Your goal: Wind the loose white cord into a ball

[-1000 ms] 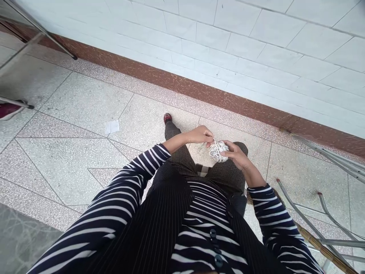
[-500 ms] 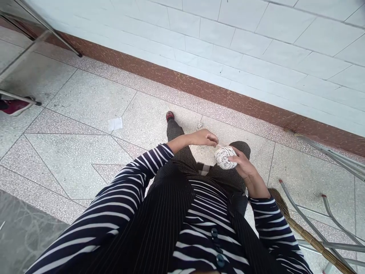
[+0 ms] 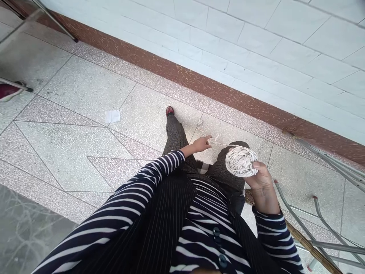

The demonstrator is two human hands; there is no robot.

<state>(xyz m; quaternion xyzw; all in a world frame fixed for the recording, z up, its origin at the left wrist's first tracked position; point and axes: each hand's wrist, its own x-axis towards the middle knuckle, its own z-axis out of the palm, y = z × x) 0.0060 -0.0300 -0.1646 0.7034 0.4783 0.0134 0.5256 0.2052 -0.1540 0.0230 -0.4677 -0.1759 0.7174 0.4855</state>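
My right hand point(image 3: 260, 176) grips a round ball of white cord point(image 3: 241, 162), thumb on its near side, held above my right thigh. From the top of the ball a strand of cord point(image 3: 224, 144) runs left to my left hand point(image 3: 202, 144). The left hand's fingers are closed around that strand between my knees, though the exact pinch is small and partly hidden. Beyond the left hand, a loose crumpled length of cord point(image 3: 200, 125) trails on the floor.
A metal-legged stool point(image 3: 316, 224) lies at the right beside a straw broom point(image 3: 310, 247). Metal tubes point(image 3: 327, 154) lean by the tiled wall point(image 3: 222, 49). White paper point(image 3: 113, 116) lies on the floor. At far left are a metal table leg point(image 3: 57, 23) and someone's red shoe point(image 3: 10, 91).
My right hand has raised the ball and turned it, moving right, so it looks larger. My left hand has drawn away slightly left, and a longer strand now stretches between the hands.
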